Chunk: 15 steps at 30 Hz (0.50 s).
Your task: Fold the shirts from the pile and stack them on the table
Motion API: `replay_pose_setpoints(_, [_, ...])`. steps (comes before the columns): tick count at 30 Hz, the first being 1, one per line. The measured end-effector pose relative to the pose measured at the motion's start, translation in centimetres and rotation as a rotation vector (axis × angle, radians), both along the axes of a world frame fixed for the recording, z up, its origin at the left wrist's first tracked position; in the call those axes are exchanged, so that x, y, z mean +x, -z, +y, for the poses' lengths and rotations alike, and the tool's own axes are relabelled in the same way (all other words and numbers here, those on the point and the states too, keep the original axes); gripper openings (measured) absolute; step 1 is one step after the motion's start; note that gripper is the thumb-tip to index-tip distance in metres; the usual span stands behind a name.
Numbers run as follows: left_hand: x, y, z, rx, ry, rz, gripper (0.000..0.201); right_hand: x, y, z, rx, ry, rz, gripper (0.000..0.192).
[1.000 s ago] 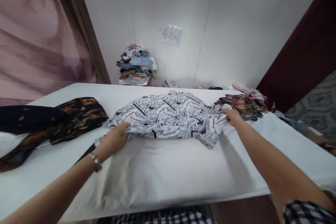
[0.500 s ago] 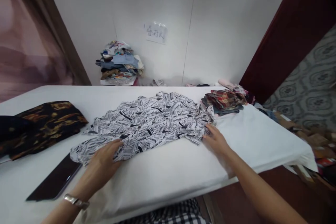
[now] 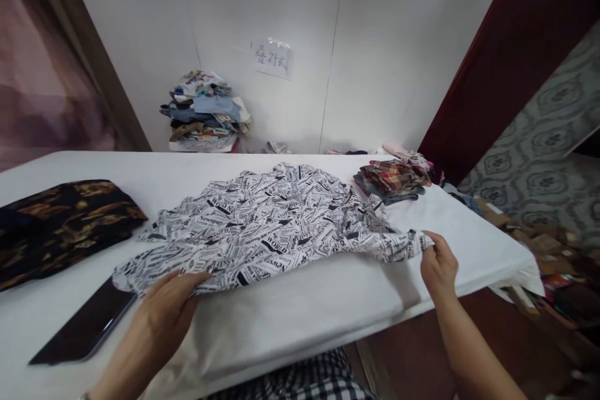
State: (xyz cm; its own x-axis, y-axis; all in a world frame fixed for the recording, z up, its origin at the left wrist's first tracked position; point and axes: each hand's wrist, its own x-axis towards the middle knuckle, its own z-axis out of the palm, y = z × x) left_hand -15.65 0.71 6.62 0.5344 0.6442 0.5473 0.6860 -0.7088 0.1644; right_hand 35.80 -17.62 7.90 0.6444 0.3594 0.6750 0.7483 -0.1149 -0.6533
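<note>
A white shirt [image 3: 276,219] with black newspaper print lies spread and wrinkled on the white-covered table. My right hand [image 3: 439,264] pinches the end of its sleeve, which is drawn out to the right and lifted a little off the cloth. At the shirt's near left edge, my left hand [image 3: 169,306] grips the fabric between thumb and fingers. A dark phone-like slab [image 3: 84,325] lies to the left of that hand, partly under the shirt's edge.
A dark patterned garment [image 3: 70,225] lies at the left. Folded plaid clothes [image 3: 391,178] are stacked at the back right. Behind the table stands a tall clothes pile [image 3: 206,112], below a handwritten paper sign [image 3: 273,59]. Boxes [image 3: 548,244] sit beyond the right edge.
My right hand has moved right, pulling the sleeve outward from the shirt. My left hand stays at the near left edge, its fingers now closed on the fabric.
</note>
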Motion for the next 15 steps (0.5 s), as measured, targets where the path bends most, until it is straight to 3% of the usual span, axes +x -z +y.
replay_pose_setpoints(5, [-1.0,2.1,-0.9,-0.034,0.059,-0.008,0.03,-1.6,1.0,-2.1,-0.088,0.027,0.186,0.029])
replay_pose_setpoints(7, [-1.1,2.2,-1.1,-0.044,0.078,0.005,0.032,-2.6,0.6,-2.3,-0.041,0.045,0.402,0.03])
replay_pose_setpoints(9, [-1.1,2.1,-1.4,-0.05,0.072,0.007,0.032,-3.5,0.3,-2.2,0.018,-0.031,0.696,0.029])
replay_pose_setpoints(12, [-0.7,2.1,-1.8,-0.108,0.083,0.038,0.03,-4.0,0.3,-1.5,0.184,-0.166,0.997,0.023])
replay_pose_setpoints(15, [-0.7,2.3,-2.3,-0.16,0.09,0.03,0.03,-4.0,0.8,-1.0,0.447,-0.172,0.971,0.016])
